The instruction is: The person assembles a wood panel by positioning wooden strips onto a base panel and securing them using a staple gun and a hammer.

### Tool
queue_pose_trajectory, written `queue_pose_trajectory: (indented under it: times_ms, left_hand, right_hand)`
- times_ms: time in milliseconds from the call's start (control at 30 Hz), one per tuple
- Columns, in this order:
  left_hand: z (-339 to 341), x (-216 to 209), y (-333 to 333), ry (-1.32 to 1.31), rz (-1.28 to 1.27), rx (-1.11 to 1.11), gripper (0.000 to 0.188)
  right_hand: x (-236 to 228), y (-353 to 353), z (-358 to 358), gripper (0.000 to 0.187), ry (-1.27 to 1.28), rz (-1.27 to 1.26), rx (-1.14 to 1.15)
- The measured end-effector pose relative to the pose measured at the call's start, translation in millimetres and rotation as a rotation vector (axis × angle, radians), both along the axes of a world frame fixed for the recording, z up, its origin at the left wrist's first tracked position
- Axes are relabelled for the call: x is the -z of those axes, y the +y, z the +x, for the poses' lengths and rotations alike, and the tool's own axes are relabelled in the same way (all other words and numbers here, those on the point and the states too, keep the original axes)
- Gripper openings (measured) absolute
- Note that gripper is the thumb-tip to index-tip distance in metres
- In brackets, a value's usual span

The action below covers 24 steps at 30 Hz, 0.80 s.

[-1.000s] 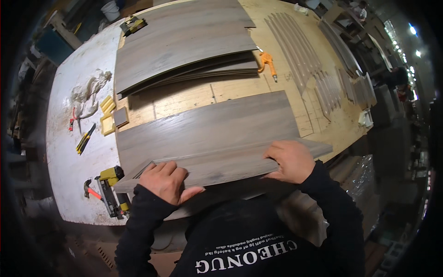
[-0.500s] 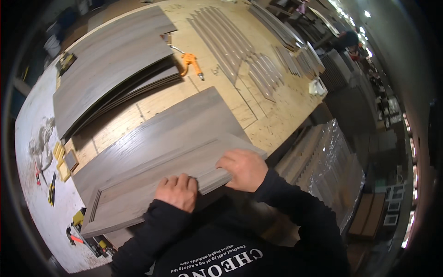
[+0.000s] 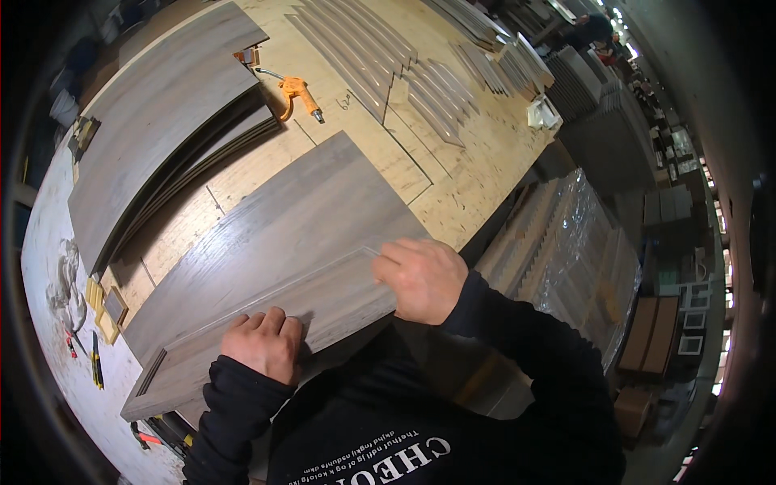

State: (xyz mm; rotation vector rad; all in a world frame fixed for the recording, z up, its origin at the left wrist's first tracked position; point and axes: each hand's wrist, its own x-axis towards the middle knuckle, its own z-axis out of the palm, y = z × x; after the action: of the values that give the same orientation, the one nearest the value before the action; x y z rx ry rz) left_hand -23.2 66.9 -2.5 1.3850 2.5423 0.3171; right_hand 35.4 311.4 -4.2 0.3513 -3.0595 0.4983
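A grey-brown wood-grain cabinet door (image 3: 234, 349) with a raised frame lies along the near side of the bench. It partly covers a flat panel (image 3: 307, 190) of the same colour. My left hand (image 3: 263, 346) is closed over the door's near edge, left of its middle, knuckles up. Farther right, my right hand (image 3: 424, 280) grips the near edge by the door's right end, fingers curled on the top face. Both thumbs are mostly hidden.
Stacked panels (image 3: 174, 129) lie at the back left. Beside them is an orange air blow gun (image 3: 299, 95). Moulding strips (image 3: 364, 48) fill the far bench. Film-wrapped panels (image 3: 566, 267) stand at right. A utility knife (image 3: 96, 362) lies at left. Another person (image 3: 594, 31) is far right.
My left hand has slid left along the near edge. The door looks tipped flatter against the panel beneath. My right hand keeps about the same place, and the whole view has shifted slightly.
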Motion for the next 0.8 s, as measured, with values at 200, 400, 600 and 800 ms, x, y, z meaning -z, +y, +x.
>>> queue_pose_trajectory:
  times_ms: [200, 400, 600, 800]
  left_hand:
    - [-2.5, -1.5, -0.2, 0.046, 0.003, 0.02, 0.008]
    - [-9.9, 2.7, -3.5, 0.019, -0.003, 0.014, 0.02]
    - [-23.9, -2.8, -2.2, -0.051, -0.093, -0.025, 0.03]
    - [-31.4, -1.4, -3.1, -0.051, -0.113, -0.033, 0.03]
  right_hand:
    - [-6.5, -3.4, -5.0, 0.003, 0.068, 0.031, -0.024]
    - [-4.5, 0.4, -8.9, 0.006, 0.088, 0.012, -0.043]
    - [-6.2, 33.2, -11.5, 0.022, 0.061, -0.147, -0.138]
    - [8.4, 61.0, 0.3, 0.031, 0.084, -0.372, -0.037]
